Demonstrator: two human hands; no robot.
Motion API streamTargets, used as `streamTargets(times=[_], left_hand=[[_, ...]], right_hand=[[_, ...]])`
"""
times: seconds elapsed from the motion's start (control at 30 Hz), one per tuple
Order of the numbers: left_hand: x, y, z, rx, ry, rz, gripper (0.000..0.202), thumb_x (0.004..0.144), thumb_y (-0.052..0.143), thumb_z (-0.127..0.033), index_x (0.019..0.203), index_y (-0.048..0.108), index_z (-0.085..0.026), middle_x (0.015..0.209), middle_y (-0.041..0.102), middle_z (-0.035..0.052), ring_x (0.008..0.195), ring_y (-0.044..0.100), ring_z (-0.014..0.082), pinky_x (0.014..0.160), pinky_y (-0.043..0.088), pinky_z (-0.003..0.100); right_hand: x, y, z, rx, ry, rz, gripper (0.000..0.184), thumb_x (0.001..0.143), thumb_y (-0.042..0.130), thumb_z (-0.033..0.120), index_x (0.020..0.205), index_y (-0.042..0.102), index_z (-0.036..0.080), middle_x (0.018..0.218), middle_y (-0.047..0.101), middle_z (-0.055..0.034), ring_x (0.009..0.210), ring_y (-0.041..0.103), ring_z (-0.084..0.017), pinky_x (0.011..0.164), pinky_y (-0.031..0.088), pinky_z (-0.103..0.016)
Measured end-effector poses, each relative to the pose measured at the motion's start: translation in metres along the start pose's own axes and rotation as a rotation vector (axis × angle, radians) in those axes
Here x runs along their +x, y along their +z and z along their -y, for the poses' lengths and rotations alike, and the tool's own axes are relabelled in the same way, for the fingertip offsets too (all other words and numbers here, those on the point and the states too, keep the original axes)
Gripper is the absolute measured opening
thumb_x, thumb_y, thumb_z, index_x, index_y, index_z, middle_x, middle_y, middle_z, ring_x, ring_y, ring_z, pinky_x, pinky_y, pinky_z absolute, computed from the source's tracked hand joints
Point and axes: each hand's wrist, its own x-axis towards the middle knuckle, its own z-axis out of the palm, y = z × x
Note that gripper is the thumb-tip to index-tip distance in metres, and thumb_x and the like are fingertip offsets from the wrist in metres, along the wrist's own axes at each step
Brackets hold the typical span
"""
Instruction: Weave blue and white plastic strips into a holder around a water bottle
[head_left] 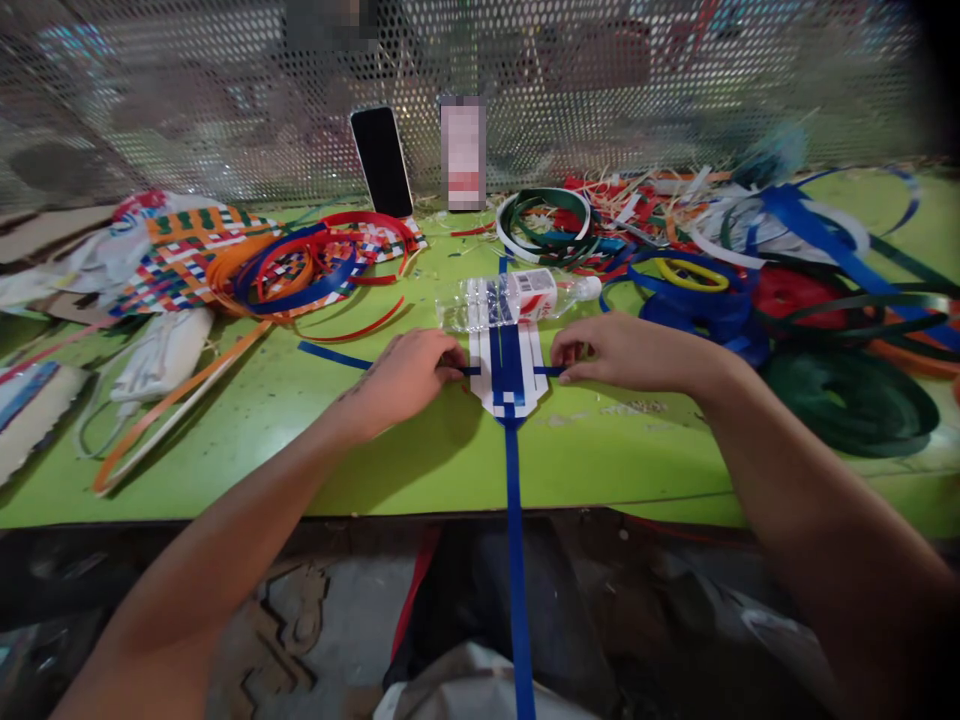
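A white and blue woven piece (487, 385) lies flat on the green table, with a clear plastic bottle (487, 303) on its side across its upper part. One narrow blue strip (551, 372) runs crosswise through the piece. My left hand (409, 375) pinches this strip just left of the piece, and its tail (330, 353) sticks out further left. On the other side my right hand (607, 350) has thumb and fingers closed on the strip. A long blue strip (516, 560) hangs from the piece's pointed end over the table's front edge.
Coiled orange, red and blue strips (259, 275) lie at left near a white power strip (161, 355). Green coils (847, 400) and blue rolls (694, 305) crowd the right. Two phones (382, 160) lean against the perforated metal screen (562, 80).
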Motion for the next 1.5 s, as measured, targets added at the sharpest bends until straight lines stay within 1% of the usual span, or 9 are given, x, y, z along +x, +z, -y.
streamTargets(times=[0.13, 0.23, 0.33, 0.4, 0.6, 0.73, 1.03, 1.3, 1.5], left_hand=[[-0.002, -0.002, -0.001, 0.029, 0.000, 0.009, 0.009, 0.098, 0.073, -0.019, 0.102, 0.078, -0.025, 0.110, 0.079, 0.0070, 0.106, 0.072, 0.0295, 0.096, 0.055, 0.046], [-0.003, -0.004, -0.006, 0.032, -0.008, -0.009, 0.010, 0.101, 0.073, -0.026, 0.111, 0.075, -0.023, 0.118, 0.076, 0.0093, 0.115, 0.069, 0.0313, 0.102, 0.053, 0.048], [-0.004, 0.000, -0.015, 0.030, 0.033, -0.062, 0.029, 0.100, 0.079, -0.043, 0.119, 0.072, -0.022, 0.127, 0.071, 0.0110, 0.126, 0.063, 0.0338, 0.111, 0.049, 0.051], [-0.004, 0.006, -0.022, 0.037, 0.077, -0.080, 0.042, 0.096, 0.083, -0.054, 0.122, 0.071, -0.023, 0.131, 0.067, 0.0109, 0.130, 0.060, 0.0349, 0.116, 0.046, 0.053], [-0.005, 0.025, -0.034, 0.067, 0.076, -0.030, 0.071, 0.082, 0.090, -0.072, 0.130, 0.068, -0.023, 0.134, 0.064, 0.0124, 0.129, 0.058, 0.0388, 0.112, 0.047, 0.054], [-0.005, 0.027, -0.035, 0.068, 0.050, -0.027, 0.074, 0.082, 0.089, -0.073, 0.131, 0.068, -0.022, 0.134, 0.064, 0.0127, 0.129, 0.058, 0.0390, 0.113, 0.047, 0.055], [-0.007, 0.025, -0.036, 0.020, 0.042, -0.003, 0.080, 0.075, 0.095, -0.070, 0.132, 0.066, -0.022, 0.137, 0.061, 0.0130, 0.129, 0.057, 0.0392, 0.112, 0.048, 0.054], [-0.009, 0.029, -0.035, 0.016, 0.063, -0.022, 0.066, 0.084, 0.091, -0.065, 0.128, 0.069, -0.021, 0.134, 0.063, 0.0125, 0.127, 0.058, 0.0375, 0.110, 0.048, 0.053], [-0.014, 0.030, -0.036, 0.008, 0.094, -0.046, 0.057, 0.090, 0.088, -0.060, 0.126, 0.069, -0.020, 0.131, 0.064, 0.0115, 0.123, 0.059, 0.0349, 0.106, 0.049, 0.050]], right_hand=[[-0.001, -0.001, -0.002, -0.010, 0.008, 0.004, 0.022, 0.094, 0.074, 0.047, 0.097, 0.078, 0.026, 0.098, 0.080, -0.0053, 0.087, 0.070, -0.026, 0.075, 0.049, -0.037], [-0.001, -0.001, 0.000, -0.024, 0.009, -0.088, 0.034, 0.093, 0.076, 0.057, 0.102, 0.077, 0.025, 0.107, 0.079, -0.0085, 0.096, 0.070, -0.030, 0.082, 0.050, -0.040], [0.001, 0.003, 0.007, 0.009, -0.034, -0.166, 0.042, 0.090, 0.080, 0.062, 0.107, 0.074, 0.025, 0.117, 0.077, -0.0096, 0.107, 0.069, -0.032, 0.090, 0.051, -0.041], [0.004, 0.009, 0.014, 0.037, -0.066, -0.165, 0.043, 0.088, 0.083, 0.061, 0.111, 0.073, 0.026, 0.120, 0.076, -0.0092, 0.110, 0.068, -0.033, 0.093, 0.051, -0.042], [0.012, 0.025, 0.031, 0.016, -0.036, -0.120, 0.040, 0.083, 0.088, 0.053, 0.107, 0.071, 0.026, 0.114, 0.074, -0.0092, 0.107, 0.067, -0.032, 0.091, 0.050, -0.041], [0.014, 0.027, 0.034, 0.008, -0.005, -0.105, 0.039, 0.082, 0.089, 0.048, 0.105, 0.070, 0.023, 0.111, 0.074, -0.0093, 0.106, 0.066, -0.032, 0.089, 0.048, -0.041], [0.013, 0.031, 0.033, 0.037, 0.035, -0.093, 0.049, 0.076, 0.093, 0.051, 0.112, 0.072, 0.024, 0.114, 0.073, -0.0096, 0.108, 0.066, -0.033, 0.089, 0.049, -0.042], [0.012, 0.033, 0.038, 0.035, 0.048, -0.088, 0.049, 0.075, 0.095, 0.046, 0.109, 0.072, 0.020, 0.111, 0.073, -0.0095, 0.107, 0.065, -0.031, 0.088, 0.047, -0.039], [0.009, 0.036, 0.040, 0.036, 0.049, -0.106, 0.042, 0.077, 0.094, 0.042, 0.106, 0.072, 0.020, 0.109, 0.073, -0.0093, 0.107, 0.064, -0.031, 0.088, 0.048, -0.039]])
